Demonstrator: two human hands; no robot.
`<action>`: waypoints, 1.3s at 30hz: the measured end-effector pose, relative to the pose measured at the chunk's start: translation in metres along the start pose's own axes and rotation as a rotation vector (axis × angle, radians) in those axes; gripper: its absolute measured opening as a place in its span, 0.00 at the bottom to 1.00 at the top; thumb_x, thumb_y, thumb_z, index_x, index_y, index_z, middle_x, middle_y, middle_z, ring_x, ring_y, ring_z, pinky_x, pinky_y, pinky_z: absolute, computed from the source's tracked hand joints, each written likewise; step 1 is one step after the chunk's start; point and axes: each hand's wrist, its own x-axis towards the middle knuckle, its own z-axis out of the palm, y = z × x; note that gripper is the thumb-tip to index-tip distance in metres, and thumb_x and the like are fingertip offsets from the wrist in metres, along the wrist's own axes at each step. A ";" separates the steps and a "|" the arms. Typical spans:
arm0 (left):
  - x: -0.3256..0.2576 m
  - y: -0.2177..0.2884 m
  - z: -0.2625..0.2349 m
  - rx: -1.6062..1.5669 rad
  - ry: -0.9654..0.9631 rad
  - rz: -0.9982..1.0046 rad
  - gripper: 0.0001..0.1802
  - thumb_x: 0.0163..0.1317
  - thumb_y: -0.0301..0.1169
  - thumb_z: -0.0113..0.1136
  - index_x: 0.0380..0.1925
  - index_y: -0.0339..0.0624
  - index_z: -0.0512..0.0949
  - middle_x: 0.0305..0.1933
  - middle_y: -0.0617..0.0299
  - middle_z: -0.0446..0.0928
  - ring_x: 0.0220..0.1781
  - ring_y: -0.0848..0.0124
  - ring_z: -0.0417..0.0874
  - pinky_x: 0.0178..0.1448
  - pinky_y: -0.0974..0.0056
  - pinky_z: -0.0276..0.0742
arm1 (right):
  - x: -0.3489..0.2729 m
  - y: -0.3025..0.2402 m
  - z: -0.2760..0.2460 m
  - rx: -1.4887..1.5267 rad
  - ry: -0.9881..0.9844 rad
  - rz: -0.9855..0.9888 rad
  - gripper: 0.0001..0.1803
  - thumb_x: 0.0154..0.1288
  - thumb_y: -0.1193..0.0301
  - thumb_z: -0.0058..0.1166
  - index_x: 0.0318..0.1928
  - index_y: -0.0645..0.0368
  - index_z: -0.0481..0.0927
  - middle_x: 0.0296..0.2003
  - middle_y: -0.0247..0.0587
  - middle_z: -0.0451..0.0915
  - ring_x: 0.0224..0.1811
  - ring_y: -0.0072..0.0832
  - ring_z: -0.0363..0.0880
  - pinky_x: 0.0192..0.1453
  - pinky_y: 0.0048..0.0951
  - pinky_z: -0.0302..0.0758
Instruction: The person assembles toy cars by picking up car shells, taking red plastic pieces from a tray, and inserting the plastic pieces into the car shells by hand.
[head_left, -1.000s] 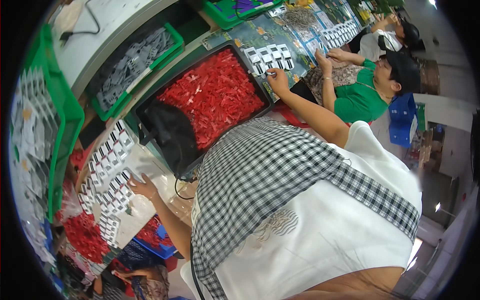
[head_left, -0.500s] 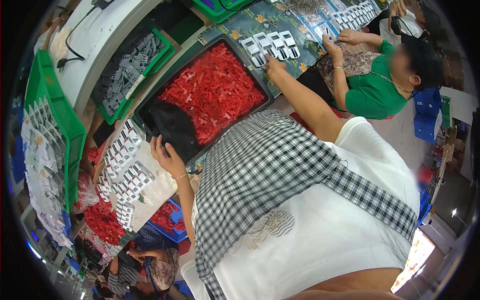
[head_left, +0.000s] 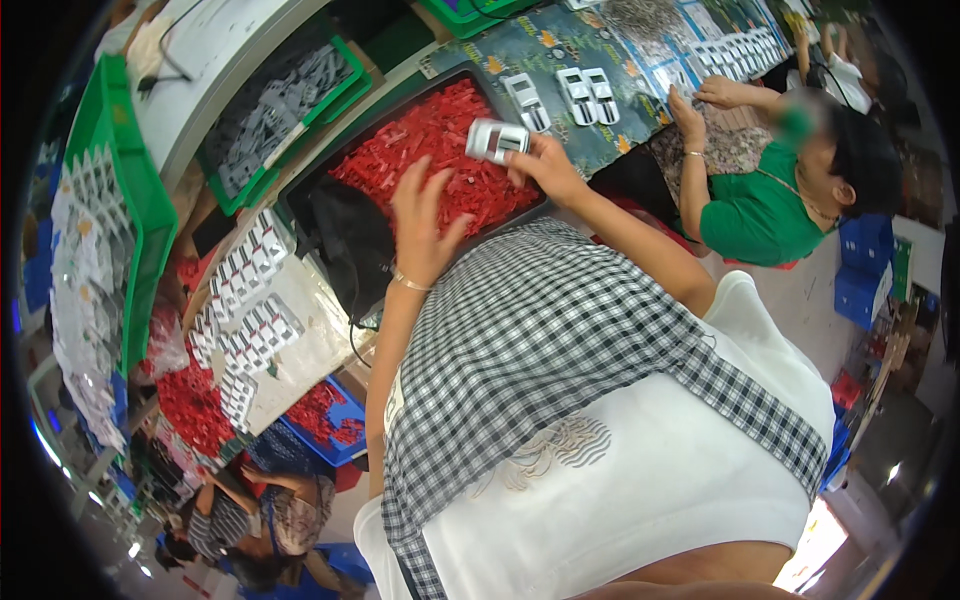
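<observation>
My right hand [head_left: 552, 168] grips a white and grey plastic housing [head_left: 490, 140] with a window-like opening, lifted over the right side of a black tray [head_left: 463, 75]. Small red plastic pieces [head_left: 400, 140] fill much of that tray. Above them, nearer the tray's front edge, my left hand [head_left: 424, 232] is open, its fingers spread and slightly blurred. Black cloth-like material [head_left: 352, 235] lies in the tray's left part, beside my left hand. Three similar housings [head_left: 577, 97] lie on the patterned table cover beyond my right hand.
Rows of assembled white housings [head_left: 250, 262] stand on the table at left. Green bins [head_left: 345, 92] hold grey parts behind the tray. A blue tray [head_left: 345, 412] with red pieces sits lower left. At right, a co-worker in green [head_left: 755, 222] handles something beside more housings.
My right hand has picked up one housing from the table cover and brought it left over the tray. My left hand has moved right, from the tray's left edge to above the red pieces.
</observation>
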 end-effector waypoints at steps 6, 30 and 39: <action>-0.021 -0.011 0.014 -0.152 -0.170 -0.165 0.41 0.46 0.26 0.67 0.61 0.38 0.58 0.55 0.45 0.67 0.57 0.51 0.68 0.63 0.57 0.62 | -0.003 -0.009 0.042 0.096 -0.568 0.206 0.10 0.65 0.67 0.50 0.38 0.62 0.75 0.23 0.35 0.76 0.21 0.19 0.73 0.25 0.18 0.67; -0.095 -0.031 0.023 -1.298 0.387 -0.847 0.21 0.70 0.36 0.44 0.60 0.41 0.62 0.57 0.58 0.72 0.50 0.73 0.75 0.54 0.67 0.71 | 0.076 0.070 0.048 -1.286 -0.130 -0.429 0.07 0.50 0.73 0.58 0.33 0.54 0.79 0.35 0.40 0.76 0.43 0.37 0.78 0.39 0.37 0.76; -0.064 -0.018 0.022 -1.438 0.416 -1.048 0.18 0.68 0.46 0.45 0.47 0.45 0.71 0.41 0.65 0.74 0.40 0.73 0.77 0.39 0.62 0.77 | 0.005 -0.016 0.098 -0.718 -0.354 -0.751 0.09 0.51 0.78 0.60 0.35 0.58 0.78 0.37 0.39 0.74 0.37 0.34 0.78 0.33 0.28 0.76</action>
